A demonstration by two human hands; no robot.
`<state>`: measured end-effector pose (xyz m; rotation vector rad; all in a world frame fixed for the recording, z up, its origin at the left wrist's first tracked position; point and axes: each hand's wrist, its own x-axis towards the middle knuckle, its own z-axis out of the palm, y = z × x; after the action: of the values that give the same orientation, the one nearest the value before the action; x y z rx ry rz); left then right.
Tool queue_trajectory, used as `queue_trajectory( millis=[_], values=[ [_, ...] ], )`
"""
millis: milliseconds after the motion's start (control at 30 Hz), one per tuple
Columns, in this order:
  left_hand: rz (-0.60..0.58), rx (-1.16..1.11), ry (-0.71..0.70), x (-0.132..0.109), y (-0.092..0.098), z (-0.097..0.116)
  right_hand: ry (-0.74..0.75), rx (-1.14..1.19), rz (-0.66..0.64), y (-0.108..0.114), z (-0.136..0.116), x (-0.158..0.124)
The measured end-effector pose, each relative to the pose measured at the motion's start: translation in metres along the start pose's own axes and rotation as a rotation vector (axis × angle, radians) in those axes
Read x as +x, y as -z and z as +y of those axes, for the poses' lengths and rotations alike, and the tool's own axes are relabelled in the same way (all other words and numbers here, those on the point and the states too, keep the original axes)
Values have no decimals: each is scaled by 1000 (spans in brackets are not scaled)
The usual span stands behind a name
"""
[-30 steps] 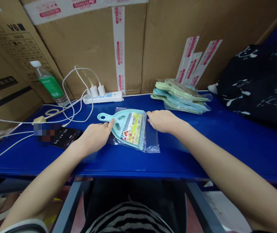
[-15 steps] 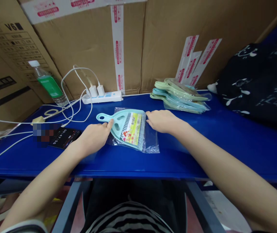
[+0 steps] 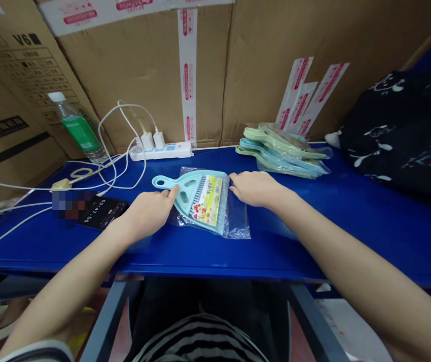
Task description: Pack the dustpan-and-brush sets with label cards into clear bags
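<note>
Teal dustpan (image 3: 183, 200) stays put between left hand (image 3: 145, 216) and right hand (image 3: 255, 189).

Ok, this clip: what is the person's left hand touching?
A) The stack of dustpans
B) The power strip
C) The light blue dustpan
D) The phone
C: the fingertips of the left hand rest on the neck of the light blue dustpan, just where its handle begins.

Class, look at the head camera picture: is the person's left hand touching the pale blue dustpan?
Touching. The head view shows the left hand with its fingertips lying on the neck of the pale blue dustpan, where the handle meets the pan.
</note>
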<state>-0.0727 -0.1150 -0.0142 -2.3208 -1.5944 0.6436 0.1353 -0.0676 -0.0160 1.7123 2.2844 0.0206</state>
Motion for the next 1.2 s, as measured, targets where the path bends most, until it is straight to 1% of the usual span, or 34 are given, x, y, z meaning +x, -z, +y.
queue_trajectory(
  millis=[233, 567, 833, 1033, 1200],
  values=[
    [15, 8, 4, 0, 0, 1, -1, 0, -5, 1, 0, 0],
    [-13, 5, 5, -1, 0, 1, 6, -3, -4, 1, 0, -1],
    [12, 19, 7, -1, 0, 2, 36, -11, 9, -1, -1, -1],
    [34, 18, -2, -1, -1, 2, 38, -13, -9, 0, -3, -3],
    [18, 21, 10, -2, 1, 3, 46, -9, 2, 0, -3, -4]
  ],
)
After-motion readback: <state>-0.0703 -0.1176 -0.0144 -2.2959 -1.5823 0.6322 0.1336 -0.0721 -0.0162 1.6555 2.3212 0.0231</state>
